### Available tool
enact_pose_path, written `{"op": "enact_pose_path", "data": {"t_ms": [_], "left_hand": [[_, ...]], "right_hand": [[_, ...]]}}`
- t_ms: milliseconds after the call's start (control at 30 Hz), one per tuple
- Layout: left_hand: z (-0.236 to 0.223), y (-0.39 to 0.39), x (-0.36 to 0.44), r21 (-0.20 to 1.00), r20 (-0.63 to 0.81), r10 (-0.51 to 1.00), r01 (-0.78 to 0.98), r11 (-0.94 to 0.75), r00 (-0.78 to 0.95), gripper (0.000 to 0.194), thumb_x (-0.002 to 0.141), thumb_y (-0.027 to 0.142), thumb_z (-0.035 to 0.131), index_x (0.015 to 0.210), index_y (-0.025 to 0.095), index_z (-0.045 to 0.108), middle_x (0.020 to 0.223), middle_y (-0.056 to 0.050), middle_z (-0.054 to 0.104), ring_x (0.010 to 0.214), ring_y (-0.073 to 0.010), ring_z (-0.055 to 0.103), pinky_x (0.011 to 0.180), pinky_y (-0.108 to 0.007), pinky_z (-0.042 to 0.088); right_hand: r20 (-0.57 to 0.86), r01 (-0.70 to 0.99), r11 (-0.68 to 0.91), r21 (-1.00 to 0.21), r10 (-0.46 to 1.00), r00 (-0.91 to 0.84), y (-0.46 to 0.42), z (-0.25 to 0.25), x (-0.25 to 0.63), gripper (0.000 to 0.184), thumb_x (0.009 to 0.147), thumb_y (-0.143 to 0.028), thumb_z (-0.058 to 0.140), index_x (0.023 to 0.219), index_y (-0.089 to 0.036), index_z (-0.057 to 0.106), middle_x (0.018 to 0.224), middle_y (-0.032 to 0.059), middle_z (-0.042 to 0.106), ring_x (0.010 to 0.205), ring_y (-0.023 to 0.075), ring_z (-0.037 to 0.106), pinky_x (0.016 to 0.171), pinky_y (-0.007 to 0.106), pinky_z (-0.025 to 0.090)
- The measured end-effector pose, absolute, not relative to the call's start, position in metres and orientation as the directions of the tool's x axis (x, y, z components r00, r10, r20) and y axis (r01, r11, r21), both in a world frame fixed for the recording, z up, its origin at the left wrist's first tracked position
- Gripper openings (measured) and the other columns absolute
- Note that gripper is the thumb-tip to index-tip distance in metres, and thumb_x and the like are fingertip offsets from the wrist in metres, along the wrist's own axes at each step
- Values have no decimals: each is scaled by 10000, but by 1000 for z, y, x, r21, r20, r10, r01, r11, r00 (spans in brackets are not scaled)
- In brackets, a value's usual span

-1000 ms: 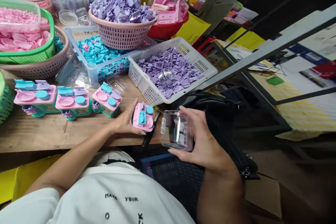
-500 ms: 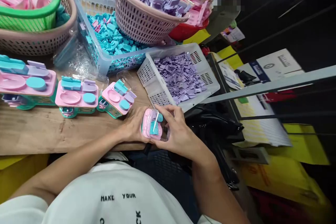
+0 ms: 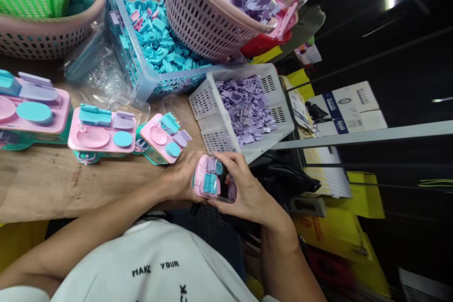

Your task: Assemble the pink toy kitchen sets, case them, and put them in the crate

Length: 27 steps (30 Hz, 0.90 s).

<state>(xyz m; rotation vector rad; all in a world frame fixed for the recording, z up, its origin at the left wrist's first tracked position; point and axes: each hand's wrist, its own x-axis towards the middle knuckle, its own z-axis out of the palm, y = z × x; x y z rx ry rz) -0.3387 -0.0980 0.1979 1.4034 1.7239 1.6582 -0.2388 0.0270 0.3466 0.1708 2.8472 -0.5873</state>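
Observation:
My left hand (image 3: 184,175) is closed around a small toy kitchen (image 3: 200,175) with a pink top and turquoise and lilac parts on it. Fingers and thumb of my right hand (image 3: 249,191) grip a clear plastic cover (image 3: 229,193), which overlaps the toy's right side and sticks out past it. To the left of my hands, another toy kitchen (image 3: 160,138) stands angled on the wooden table (image 3: 106,184). A second toy kitchen (image 3: 92,137) and a third toy kitchen (image 3: 38,113) continue the row. My palms hide the held toy's lower part.
A white crate (image 3: 215,118) of small lilac parts stands beyond my hands. Behind it are a blue crate (image 3: 146,80) of turquoise parts and a pink basket (image 3: 208,23) of lilac parts. Clear plastic pieces (image 3: 106,78) lie left of the crates. A metal bar (image 3: 354,136) crosses the right side.
The clear cover has shifted right over the toy kitchen, and more of it shows past the toy's edge. Lilac parts on the toy are now more visible. The camera view has moved slightly.

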Motion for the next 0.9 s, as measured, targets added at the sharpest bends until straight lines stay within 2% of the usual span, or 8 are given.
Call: {"op": "enact_pose_path", "data": {"t_ms": [300, 467, 600, 767, 900], "left_hand": [[200, -101, -339, 918, 343, 829, 346, -195, -442, 1042, 551, 425, 884, 1409, 161, 355, 1292, -161, 523, 1217, -352, 505, 1073, -500, 420], [196, -98, -338, 927, 328, 833, 324, -192, -445, 1142, 500, 472, 910, 1445, 193, 333, 1292, -153, 518, 1211, -368, 504, 1071, -544, 409], [194, -97, -337, 931, 321, 837, 310, -193, -443, 1193, 483, 469, 920, 1472, 193, 312, 1341, -172, 494, 1234, -381, 493, 1079, -563, 400], [196, -97, -338, 926, 311, 841, 340, -163, -443, 1167, 496, 437, 911, 1466, 181, 315, 1335, -174, 502, 1251, -379, 489, 1095, -554, 393], [198, -98, -341, 919, 310, 852, 361, -155, -422, 1128, 498, 438, 912, 1432, 175, 337, 1343, -170, 510, 1242, -369, 500, 1078, -532, 415]], "right_hand": [[-314, 158, 929, -335, 48, -948, 24, 356, -248, 900, 775, -387, 752, 1538, -272, 288, 1286, 109, 405, 1173, 276, 551, 1022, 454, 524], [-374, 129, 937, -325, -2, -927, 29, 358, -256, 956, 730, -318, 770, 1546, -265, 274, 1279, 110, 416, 1179, 283, 552, 1021, 451, 522], [-371, 132, 942, -307, 9, -929, 27, 359, -257, 967, 718, -293, 771, 1547, -256, 273, 1284, 110, 407, 1219, 289, 532, 1054, 447, 497], [-347, 144, 951, -273, 42, -937, 24, 355, -251, 950, 763, -368, 760, 1556, -265, 247, 1301, 116, 404, 1243, 300, 516, 1086, 479, 465], [-289, 175, 951, -257, 97, -952, 27, 338, -240, 1055, 725, -327, 788, 1576, -266, 166, 1340, 129, 389, 1301, 325, 471, 1121, 523, 421]]}}
